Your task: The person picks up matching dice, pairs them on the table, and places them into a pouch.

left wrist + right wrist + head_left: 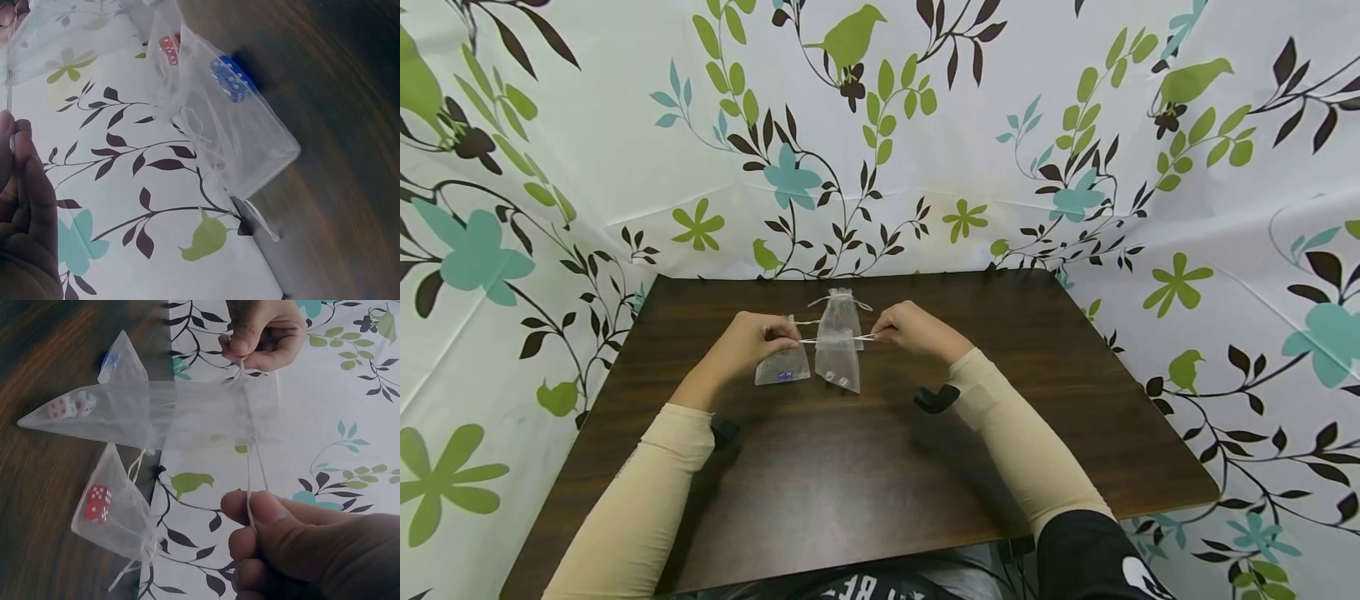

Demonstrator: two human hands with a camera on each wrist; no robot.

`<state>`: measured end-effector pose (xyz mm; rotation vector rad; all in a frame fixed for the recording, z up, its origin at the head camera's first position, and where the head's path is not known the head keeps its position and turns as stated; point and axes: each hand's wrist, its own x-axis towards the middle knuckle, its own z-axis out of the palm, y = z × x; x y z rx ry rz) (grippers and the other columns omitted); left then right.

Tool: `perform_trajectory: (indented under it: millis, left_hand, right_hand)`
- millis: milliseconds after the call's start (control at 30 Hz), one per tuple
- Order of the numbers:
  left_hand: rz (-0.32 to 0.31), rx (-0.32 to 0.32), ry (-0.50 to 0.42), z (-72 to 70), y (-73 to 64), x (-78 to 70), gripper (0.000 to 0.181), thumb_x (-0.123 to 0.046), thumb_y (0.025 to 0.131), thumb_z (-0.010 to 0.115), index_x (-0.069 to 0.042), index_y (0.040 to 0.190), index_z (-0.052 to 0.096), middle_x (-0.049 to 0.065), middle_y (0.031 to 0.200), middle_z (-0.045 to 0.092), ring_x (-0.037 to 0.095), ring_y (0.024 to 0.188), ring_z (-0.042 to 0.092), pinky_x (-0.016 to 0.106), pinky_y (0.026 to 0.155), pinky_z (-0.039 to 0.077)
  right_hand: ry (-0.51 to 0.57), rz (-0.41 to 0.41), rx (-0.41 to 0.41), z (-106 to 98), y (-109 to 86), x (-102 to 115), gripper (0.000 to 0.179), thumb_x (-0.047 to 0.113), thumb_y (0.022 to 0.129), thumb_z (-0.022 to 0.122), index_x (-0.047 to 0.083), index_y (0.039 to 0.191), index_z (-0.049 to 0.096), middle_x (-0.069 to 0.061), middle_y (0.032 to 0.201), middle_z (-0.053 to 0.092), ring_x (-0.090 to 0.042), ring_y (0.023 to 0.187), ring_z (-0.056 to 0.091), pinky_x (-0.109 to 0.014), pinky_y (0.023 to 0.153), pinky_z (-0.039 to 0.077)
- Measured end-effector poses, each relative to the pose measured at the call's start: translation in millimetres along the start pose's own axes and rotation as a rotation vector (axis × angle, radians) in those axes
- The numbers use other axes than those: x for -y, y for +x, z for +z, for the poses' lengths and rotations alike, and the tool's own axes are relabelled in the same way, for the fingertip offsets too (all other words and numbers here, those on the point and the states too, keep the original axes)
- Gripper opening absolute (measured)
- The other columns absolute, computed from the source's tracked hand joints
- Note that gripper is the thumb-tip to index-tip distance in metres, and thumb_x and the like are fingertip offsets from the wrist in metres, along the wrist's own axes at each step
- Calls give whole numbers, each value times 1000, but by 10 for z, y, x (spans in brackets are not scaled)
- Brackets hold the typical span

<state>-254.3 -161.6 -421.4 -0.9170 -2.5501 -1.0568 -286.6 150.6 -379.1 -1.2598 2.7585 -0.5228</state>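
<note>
A sheer white drawstring bag (837, 360) hangs between the two hands, its lower end holding white dice (72, 404), one with red dots. My left hand (762, 337) pinches the drawstring on one side with thumb and fingers. On the opposite side, the right hand (915, 331) pinches the other end, and the string is drawn straight across the bag's upper part. Beside the left hand stands a similar bag (784, 367) with blue dice (232, 78). Another sheer bag (115, 515), with red dice (98, 504) inside, shows in the right wrist view.
Underneath is a dark brown wooden table (842, 475). A white cloth (880, 225) printed with leaves, birds and flowers hangs behind it and along both sides. Black wrist mounts (936, 399) sit at the sleeve ends.
</note>
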Motion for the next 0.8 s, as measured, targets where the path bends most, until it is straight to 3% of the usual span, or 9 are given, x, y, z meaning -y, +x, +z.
perform_trajectory:
  millis: [233, 433, 633, 800]
  left_hand:
    - [-9, -17, 30, 1, 26, -21, 7, -6, 84, 81, -10, 87, 76, 0, 80, 74, 11, 68, 65, 30, 61, 51]
    - [-98, 14, 50, 16, 90, -34, 4, -8, 90, 77, -8, 94, 76, 2, 85, 74, 16, 75, 66, 37, 67, 51]
    - [-150, 7, 87, 50, 120, 77, 3, -8, 90, 77, -8, 93, 75, 3, 83, 73, 17, 74, 63, 37, 68, 47]
    - [-173, 47, 105, 83, 171, 185, 9, -15, 94, 75, -8, 99, 76, 4, 88, 73, 19, 78, 64, 38, 71, 49]
  right_hand:
    - [20, 46, -24, 7, 16, -49, 16, 8, 98, 67, 3, 106, 79, -10, 104, 75, -22, 96, 70, -33, 82, 55]
    - [23, 123, -37, 35, 25, -153, 19, 9, 100, 64, 2, 112, 77, -11, 108, 73, -24, 102, 68, -35, 87, 54]
    - [30, 174, -14, 98, 63, -314, 21, 10, 102, 62, 1, 115, 76, -12, 112, 72, -26, 105, 68, -37, 89, 54]
    - [18, 191, -29, 158, 98, -425, 20, 8, 102, 62, 0, 114, 76, -13, 111, 73, -28, 106, 68, -38, 92, 53]
